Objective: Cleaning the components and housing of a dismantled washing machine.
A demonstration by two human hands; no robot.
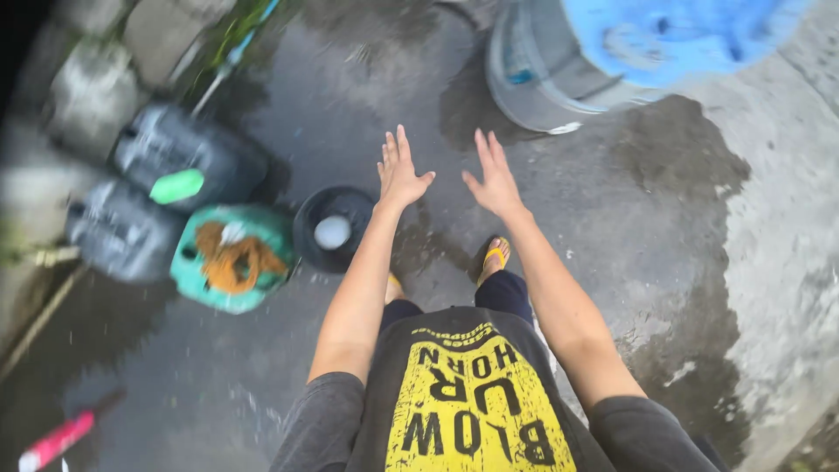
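- Dark grey plastic jerrycans [175, 162], teal basin of orange cloth [232, 258]: far left on the wet concrete floor [647, 201].
- Small black bucket [332, 229]: nearest my left hand [399, 172], fingers spread, empty.
- Right hand [494, 179]: likewise open, empty; I would step carefully here, since the wet floor looks slippery.
- Grey drum with blue lid [603, 52]: ahead, right.

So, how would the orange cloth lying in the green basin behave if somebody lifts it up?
The orange cloth lies crumpled in the green basin, so it would probably hang floppy, not stiff. The ground around it looks wet, so the cloth may be soaked, heavier than it looks, and dripping. It seems not fragile. Both hands, left and right, are open and touch nothing.
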